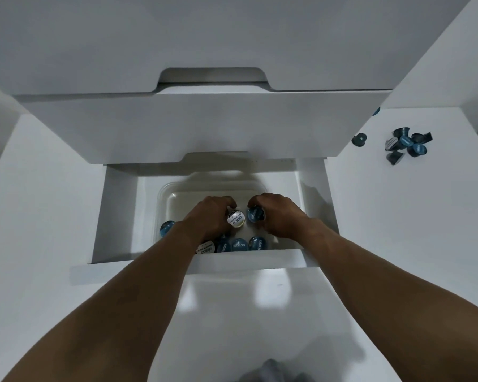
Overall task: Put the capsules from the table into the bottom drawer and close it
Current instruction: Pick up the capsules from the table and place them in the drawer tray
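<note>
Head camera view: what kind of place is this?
Probably a home or office coffee corner, though little of the room shows. A white drawer unit has its bottom drawer open, with coffee capsules in a clear tub; more capsules lie on the table. The left hand and right hand each grip a capsule.
</note>
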